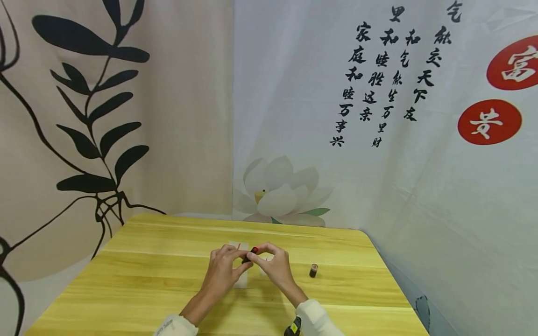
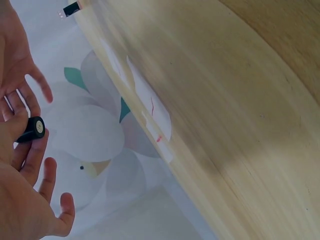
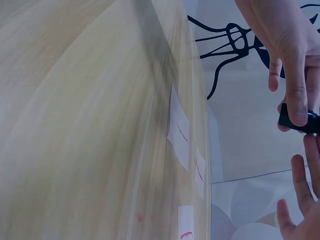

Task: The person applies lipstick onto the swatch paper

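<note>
Near the middle of the table a black lipstick (image 1: 248, 257) with a red tip is held up between both hands. My left hand (image 1: 219, 272) grips its dark tube between thumb and fingers; the round base (image 2: 39, 128) faces the left wrist camera. At the red end, my right hand (image 1: 277, 269) has its thumb and index finger closed on the lipstick, the other fingers loosely bent. The right wrist view shows the tube (image 3: 287, 118) under the left hand's finger; its far end leaves the frame. Below the hands lie white paper slips (image 1: 240, 281) with red strokes, partly hidden.
To the right of the hands a small dark cap (image 1: 313, 270) with a clearer top stands upright on the yellow wooden table (image 1: 168, 261). Another paper (image 3: 179, 132) bears a thin red line. A printed cloth backdrop (image 1: 277, 116) hangs behind the table's far edge.
</note>
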Tool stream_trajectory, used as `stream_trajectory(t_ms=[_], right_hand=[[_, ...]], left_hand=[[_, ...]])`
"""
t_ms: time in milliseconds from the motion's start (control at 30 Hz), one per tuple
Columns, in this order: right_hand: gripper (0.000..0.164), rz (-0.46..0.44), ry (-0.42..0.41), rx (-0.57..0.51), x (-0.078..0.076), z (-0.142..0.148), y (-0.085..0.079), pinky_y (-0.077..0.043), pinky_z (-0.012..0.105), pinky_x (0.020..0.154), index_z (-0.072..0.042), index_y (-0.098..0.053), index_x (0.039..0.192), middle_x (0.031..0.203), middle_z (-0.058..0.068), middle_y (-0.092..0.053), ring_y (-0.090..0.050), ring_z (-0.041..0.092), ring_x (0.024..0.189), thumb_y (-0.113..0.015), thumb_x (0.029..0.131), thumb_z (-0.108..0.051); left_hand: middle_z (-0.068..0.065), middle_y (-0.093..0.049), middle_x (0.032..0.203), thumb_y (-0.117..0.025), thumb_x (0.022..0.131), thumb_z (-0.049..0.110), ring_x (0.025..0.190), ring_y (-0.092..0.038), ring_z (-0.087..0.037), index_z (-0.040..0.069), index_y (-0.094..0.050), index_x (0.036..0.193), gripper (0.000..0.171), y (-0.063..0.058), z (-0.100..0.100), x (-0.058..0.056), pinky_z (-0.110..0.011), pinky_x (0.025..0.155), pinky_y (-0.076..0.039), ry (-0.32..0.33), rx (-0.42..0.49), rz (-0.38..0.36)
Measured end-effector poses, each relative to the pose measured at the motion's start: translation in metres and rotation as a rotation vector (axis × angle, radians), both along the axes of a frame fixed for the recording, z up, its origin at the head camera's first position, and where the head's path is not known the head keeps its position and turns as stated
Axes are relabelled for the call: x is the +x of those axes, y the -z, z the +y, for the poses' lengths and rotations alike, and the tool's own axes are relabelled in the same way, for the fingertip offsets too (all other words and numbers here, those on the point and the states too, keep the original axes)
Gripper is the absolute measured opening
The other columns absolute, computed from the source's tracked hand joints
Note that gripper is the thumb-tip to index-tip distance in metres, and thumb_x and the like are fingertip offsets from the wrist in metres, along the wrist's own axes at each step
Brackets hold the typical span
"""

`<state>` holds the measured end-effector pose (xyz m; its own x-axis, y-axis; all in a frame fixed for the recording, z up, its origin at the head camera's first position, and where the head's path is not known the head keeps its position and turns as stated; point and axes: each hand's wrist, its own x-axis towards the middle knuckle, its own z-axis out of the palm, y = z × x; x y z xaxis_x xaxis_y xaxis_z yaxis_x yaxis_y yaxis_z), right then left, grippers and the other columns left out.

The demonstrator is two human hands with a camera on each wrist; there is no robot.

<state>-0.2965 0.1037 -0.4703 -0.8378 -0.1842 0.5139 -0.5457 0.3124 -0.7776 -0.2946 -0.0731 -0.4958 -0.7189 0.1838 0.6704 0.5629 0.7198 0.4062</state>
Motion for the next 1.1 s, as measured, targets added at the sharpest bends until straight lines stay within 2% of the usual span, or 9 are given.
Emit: stream_trajectory(t_ms=[100,233,400,467,633,1100], right_hand=[[0.016,-0.009,0.006,0.006,-0.001,0.001,0.000,-0.049,0.033,0.082,-0.011,-0.071,0.092,0.091,0.001,-0.071,-0.066,0.024,0.091,-0.075,0.085,-0.025],[0.017,-0.019,0.012,0.018,-0.008,0.002,0.007,-0.049,0.036,0.085,-0.012,-0.072,0.092,0.091,0.001,-0.071,-0.066,0.025,0.092,-0.075,0.084,-0.026],[0.019,-0.023,0.019,0.034,-0.023,0.005,0.025,-0.049,0.039,0.087,-0.018,-0.072,0.092,0.092,-0.004,-0.071,-0.066,0.016,0.092,-0.075,0.083,-0.034],[0.020,-0.023,0.010,0.037,-0.025,0.006,0.028,-0.049,0.037,0.087,-0.021,-0.072,0.092,0.092,-0.007,-0.071,-0.065,0.012,0.092,-0.074,0.082,-0.038],[0.024,-0.011,-0.023,0.041,-0.027,0.008,0.029,-0.051,0.033,0.085,-0.023,-0.073,0.095,0.093,-0.010,-0.070,-0.065,0.010,0.094,-0.072,0.082,-0.043],[0.023,0.004,-0.061,0.061,-0.027,0.012,0.028,-0.052,0.033,0.085,-0.021,-0.072,0.101,0.097,-0.008,-0.070,-0.065,0.011,0.097,-0.071,0.085,-0.038]], left_hand=[[0.016,-0.067,0.088,-0.080,0.075,0.035,0.089,-0.052,-0.005,0.026,-0.076,0.099,0.026,0.000,0.000,0.000,-0.045,0.094,-0.037,0.000,0.000,0.007],[0.015,-0.067,0.088,-0.082,0.075,0.033,0.089,-0.053,-0.005,0.025,-0.076,0.099,0.027,0.000,0.000,0.000,-0.045,0.093,-0.037,0.003,0.003,0.012],[0.015,-0.066,0.088,-0.082,0.074,0.031,0.088,-0.052,-0.005,0.023,-0.076,0.100,0.028,0.001,0.000,0.001,-0.044,0.094,-0.036,0.012,0.013,0.002],[0.015,-0.066,0.088,-0.082,0.074,0.030,0.088,-0.053,-0.006,0.022,-0.076,0.100,0.028,0.001,0.000,0.001,-0.044,0.095,-0.036,0.016,0.016,-0.005],[0.014,-0.066,0.088,-0.080,0.075,0.033,0.088,-0.052,-0.006,0.022,-0.076,0.101,0.028,0.000,-0.001,0.002,-0.044,0.096,-0.035,0.020,0.011,-0.023],[0.014,-0.067,0.090,-0.079,0.076,0.034,0.090,-0.052,-0.005,0.022,-0.076,0.101,0.028,0.003,0.000,0.001,-0.046,0.097,-0.035,0.024,0.014,-0.036]])
